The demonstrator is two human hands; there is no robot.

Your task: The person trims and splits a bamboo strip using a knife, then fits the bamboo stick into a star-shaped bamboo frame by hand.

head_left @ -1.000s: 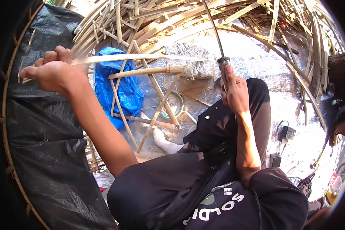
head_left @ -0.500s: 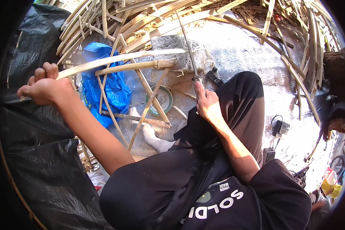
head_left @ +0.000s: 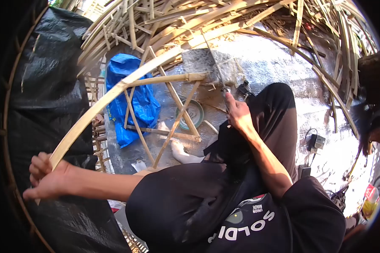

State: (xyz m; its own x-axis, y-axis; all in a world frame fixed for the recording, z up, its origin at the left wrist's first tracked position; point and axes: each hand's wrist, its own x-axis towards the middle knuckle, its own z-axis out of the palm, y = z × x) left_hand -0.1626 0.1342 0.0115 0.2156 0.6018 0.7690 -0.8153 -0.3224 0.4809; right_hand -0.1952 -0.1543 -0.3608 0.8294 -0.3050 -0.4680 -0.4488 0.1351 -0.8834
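Observation:
My left hand [head_left: 50,176] grips the lower end of a long, pale bamboo strip [head_left: 98,106], out at the far left over the black sheet. The strip slants up to the right, crossing in front of the bamboo stand [head_left: 164,79]; its far end comes near a grey stone block [head_left: 194,62]. In my right hand [head_left: 240,114], above my bent knee, is the handle of a long thin-bladed knife [head_left: 213,58]. Its blade points up and away, passing over the block, and stands apart from the strip.
A big heap of split bamboo [head_left: 173,29] curves along the back. A blue plastic bag [head_left: 133,107] lies behind the stand, with a round green-rimmed dish [head_left: 202,116] beside it. A black adapter [head_left: 316,143] with a cable sits on the silvery floor sheet at right.
My left hand has moved down with the bamboo strip, which now slopes steeply instead of lying nearly level. My right hand keeps its knife pointing up. The view has shifted slightly.

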